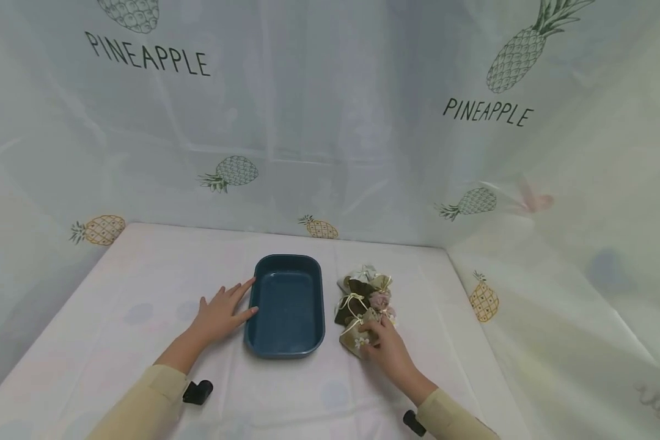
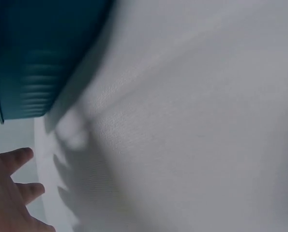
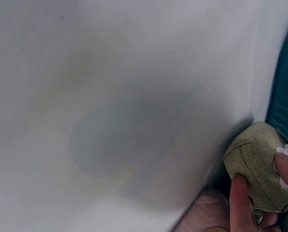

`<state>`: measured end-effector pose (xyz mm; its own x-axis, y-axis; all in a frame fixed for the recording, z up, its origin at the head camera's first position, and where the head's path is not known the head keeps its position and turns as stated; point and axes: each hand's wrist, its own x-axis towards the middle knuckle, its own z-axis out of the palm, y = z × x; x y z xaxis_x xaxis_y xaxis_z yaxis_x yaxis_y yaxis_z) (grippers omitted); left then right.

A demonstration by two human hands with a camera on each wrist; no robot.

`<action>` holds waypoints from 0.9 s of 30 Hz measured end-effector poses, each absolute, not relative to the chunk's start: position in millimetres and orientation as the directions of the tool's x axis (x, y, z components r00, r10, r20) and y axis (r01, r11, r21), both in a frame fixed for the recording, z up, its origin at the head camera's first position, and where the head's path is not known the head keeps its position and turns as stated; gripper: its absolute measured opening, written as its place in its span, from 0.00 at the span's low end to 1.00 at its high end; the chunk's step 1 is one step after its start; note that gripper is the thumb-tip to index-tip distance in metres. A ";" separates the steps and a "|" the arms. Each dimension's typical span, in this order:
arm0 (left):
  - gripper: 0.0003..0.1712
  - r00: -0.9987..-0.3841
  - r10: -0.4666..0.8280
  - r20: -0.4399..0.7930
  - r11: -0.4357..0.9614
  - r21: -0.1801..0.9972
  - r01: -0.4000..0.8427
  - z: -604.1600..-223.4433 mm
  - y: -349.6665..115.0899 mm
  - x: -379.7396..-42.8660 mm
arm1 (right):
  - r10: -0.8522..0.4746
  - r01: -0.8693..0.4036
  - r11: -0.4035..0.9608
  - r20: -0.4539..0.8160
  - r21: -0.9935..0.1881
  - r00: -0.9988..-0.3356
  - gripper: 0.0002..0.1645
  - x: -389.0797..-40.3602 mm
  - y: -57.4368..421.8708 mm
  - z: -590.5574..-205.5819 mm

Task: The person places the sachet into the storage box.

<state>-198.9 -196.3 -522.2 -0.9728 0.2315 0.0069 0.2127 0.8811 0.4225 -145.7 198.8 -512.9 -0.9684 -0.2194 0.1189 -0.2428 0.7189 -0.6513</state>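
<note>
A deep blue rectangular tray point(image 1: 286, 311) stands on the white-covered table. My left hand point(image 1: 220, 316) has its fingers spread, with the fingertips at the tray's left rim. To the right of the tray lies a cluster of small drawstring pouches. My right hand point(image 1: 389, 353) pinches the nearest one, a khaki pouch point(image 1: 353, 340) with small white flowers. In the right wrist view, thumb and fingers hold this pouch point(image 3: 255, 159) from both sides. Behind it are a dark brown pouch point(image 1: 359, 291) with a pale cord and a pink pouch point(image 1: 380, 300).
A pale silvery pouch point(image 1: 365, 272) sits at the back of the cluster. A white sheet point(image 1: 319, 134) printed with pineapples hangs behind the table and along its sides. Black camera mounts point(image 1: 198, 392) are on both wrists.
</note>
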 end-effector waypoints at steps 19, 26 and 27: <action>0.52 -0.990 0.120 0.070 0.827 0.544 0.139 -526.9 -181.6 -145.1 | -0.261 -0.357 0.638 0.245 -0.682 -0.934 0.20 -187.1 166.4 -451.0; 0.56 -0.994 0.081 0.079 0.767 0.631 0.113 -537.0 -178.1 -130.5 | -0.301 -0.334 0.482 0.205 -0.810 -0.931 0.18 -205.9 137.6 -452.1; 0.56 -0.993 0.079 0.084 0.764 0.634 0.114 -537.8 -177.3 -129.3 | -0.306 -0.331 0.481 0.198 -0.812 -0.931 0.18 -208.7 133.4 -452.5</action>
